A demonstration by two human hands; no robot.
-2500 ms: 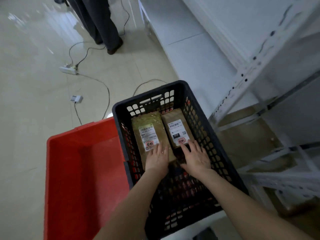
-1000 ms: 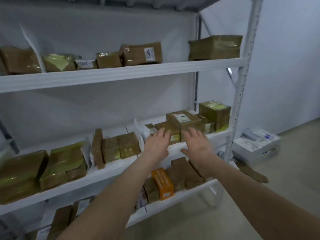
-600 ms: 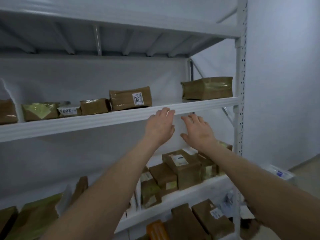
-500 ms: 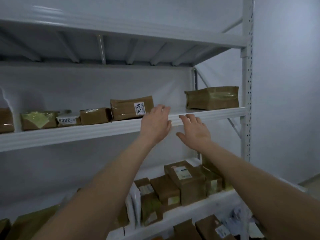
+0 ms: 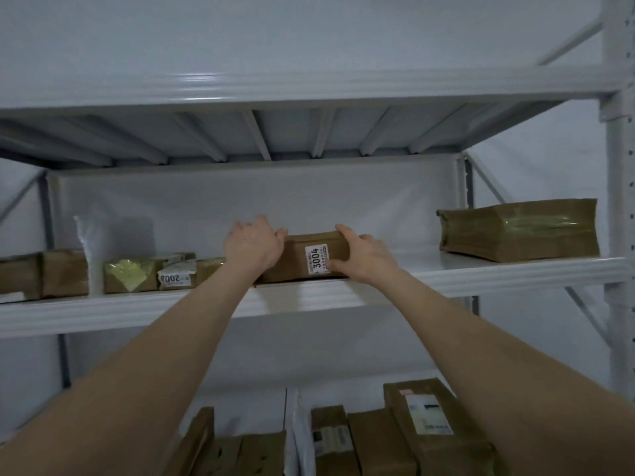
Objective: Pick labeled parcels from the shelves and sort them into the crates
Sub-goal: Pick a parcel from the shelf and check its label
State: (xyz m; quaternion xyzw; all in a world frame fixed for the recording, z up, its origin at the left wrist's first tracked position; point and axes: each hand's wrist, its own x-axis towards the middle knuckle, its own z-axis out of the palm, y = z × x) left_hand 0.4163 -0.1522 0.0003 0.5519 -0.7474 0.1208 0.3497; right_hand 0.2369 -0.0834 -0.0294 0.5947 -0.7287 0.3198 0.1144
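The 3004 parcel (image 5: 302, 257) is sat flat on the shelf (image 5: 481, 273), right at the front edge, with its white label (image 5: 316, 259) faced outward and the number turned sideways. It's held at both ends. The left hand (image 5: 252, 243) is curled over the left end with fingers hooked on top. The right hand (image 5: 364, 255) is wrapped round the right end, thumb laid on top and fingers pressed to the front beside the label. So each grip is closed on the parcel, neither one spread.

Left of the 3004 parcel on the same shelf, a 2008 parcel (image 5: 175, 277) is seen, then a yellow-taped parcel (image 5: 129, 274). Well to its right, a big parcel (image 5: 519, 231) is parked by the post (image 5: 618, 201). Below it, lower parcels (image 5: 429, 431) are lined up, but their labels can't be read.
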